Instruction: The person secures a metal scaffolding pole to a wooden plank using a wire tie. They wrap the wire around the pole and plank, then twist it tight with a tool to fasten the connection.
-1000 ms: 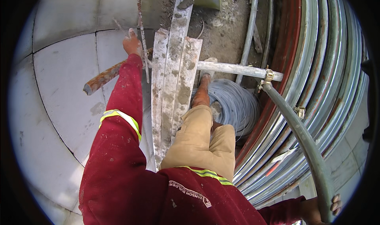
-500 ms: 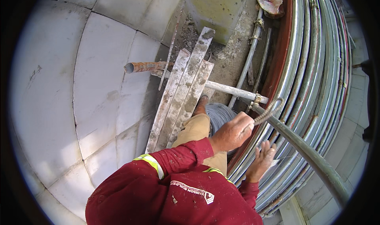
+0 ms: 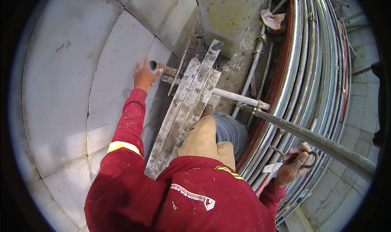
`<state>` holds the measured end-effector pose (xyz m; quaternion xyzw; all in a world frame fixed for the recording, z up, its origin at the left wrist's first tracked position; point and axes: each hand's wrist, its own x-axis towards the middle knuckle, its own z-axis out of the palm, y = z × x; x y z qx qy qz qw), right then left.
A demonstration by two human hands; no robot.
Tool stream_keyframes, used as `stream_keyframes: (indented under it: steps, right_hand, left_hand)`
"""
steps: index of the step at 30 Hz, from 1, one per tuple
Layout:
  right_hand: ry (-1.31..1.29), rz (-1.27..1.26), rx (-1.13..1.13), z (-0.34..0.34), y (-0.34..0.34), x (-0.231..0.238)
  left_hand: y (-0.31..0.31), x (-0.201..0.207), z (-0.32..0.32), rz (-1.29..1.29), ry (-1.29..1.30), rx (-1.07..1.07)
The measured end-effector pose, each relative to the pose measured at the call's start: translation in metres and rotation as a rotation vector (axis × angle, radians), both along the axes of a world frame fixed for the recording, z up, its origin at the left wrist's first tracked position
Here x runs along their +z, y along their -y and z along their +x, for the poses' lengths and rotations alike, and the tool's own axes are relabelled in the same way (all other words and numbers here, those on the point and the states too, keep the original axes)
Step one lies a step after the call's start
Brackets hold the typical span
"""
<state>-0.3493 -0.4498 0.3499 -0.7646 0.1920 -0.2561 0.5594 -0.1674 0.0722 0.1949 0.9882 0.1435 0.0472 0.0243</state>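
My right hand (image 3: 292, 163) is closed around a bent piece of rebar (image 3: 314, 162), a ribbed rod. Its hooked end curls past the fingers, and its thin tip sticks out on the other side. That hand is over the curved bundle of metal pipes (image 3: 299, 109). At the far left, my left hand (image 3: 144, 75) reaches out with its fingers spread, slightly blurred. It is beside the open end of a rusty pipe (image 3: 165, 69); whether the thumb touches the pipe I cannot tell.
Mortar-stained planks (image 3: 187, 105) lie beside my leg. A coil of grey wire (image 3: 230, 132) sits by my foot. One long scaffold pipe (image 3: 313, 138) crosses over the bundle, joined to a horizontal pipe (image 3: 240, 96). Ahead stands a concrete column (image 3: 228, 20); pale panels (image 3: 61, 89) line the left.
The bent rebar has passed from my left hand to my right. My left hand has swung far left to the rusty pipe end, while my right has moved outward to the right.
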Motion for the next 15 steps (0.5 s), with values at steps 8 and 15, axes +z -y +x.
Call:
stream_keyframes:
  steps: [8,15]
  right_hand:
    - [0.037,-0.124,-0.179,-0.020,0.041,0.032]
    - [-0.108,0.045,-0.127,-0.035,0.025,0.008]
  left_hand:
    - [-0.016,-0.047,0.026,-0.256,-0.051,-0.086]
    - [-0.027,-0.057,0.027,-0.266,-0.016,-0.090]
